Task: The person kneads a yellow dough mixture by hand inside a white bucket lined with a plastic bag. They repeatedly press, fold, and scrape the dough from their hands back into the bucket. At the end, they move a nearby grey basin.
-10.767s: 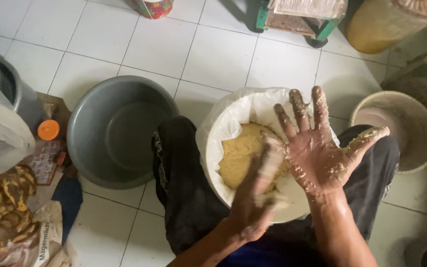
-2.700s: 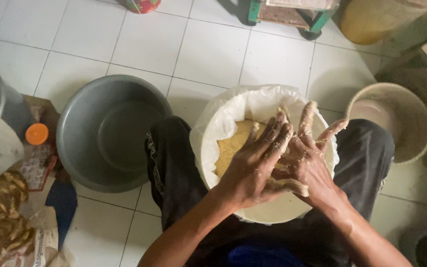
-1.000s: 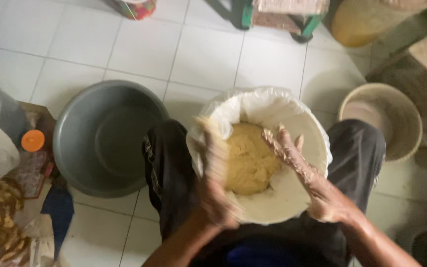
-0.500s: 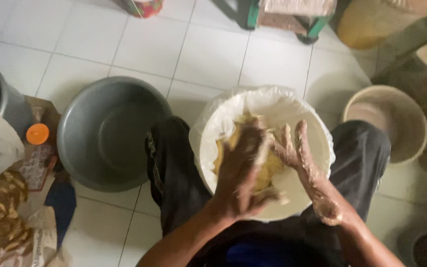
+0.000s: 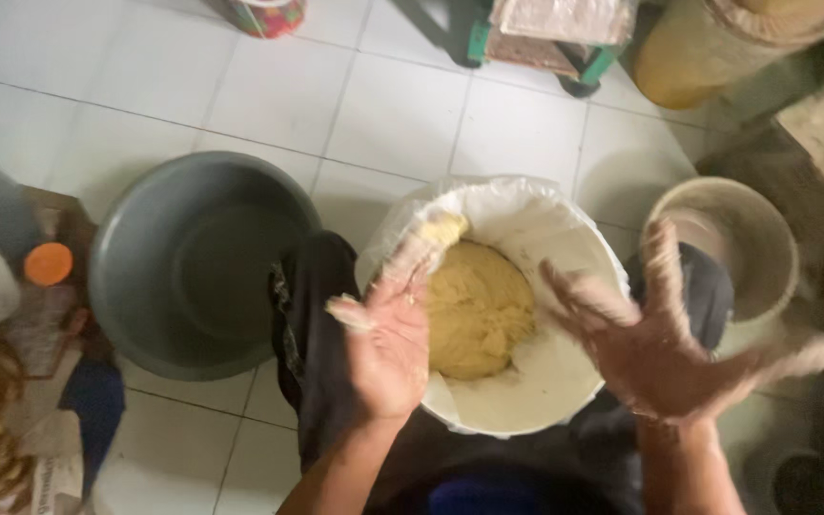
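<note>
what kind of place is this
Probably a home kitchen or small food-making area, worked at floor level: a white tiled floor, a white lined bowl of yellow dough on the person's lap, and an empty grey basin alongside.

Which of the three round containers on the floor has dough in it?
The white bowl on the person's lap, holding yellow dough. The grey basin and beige bucket hold none.

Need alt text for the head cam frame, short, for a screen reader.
Two dough-coated hands, the left hand and right hand, are raised open over a white bowl holding a lump of yellow dough, resting on the person's lap. An empty grey basin sits to the left on the white tiled floor, a beige tub to the right.
</note>
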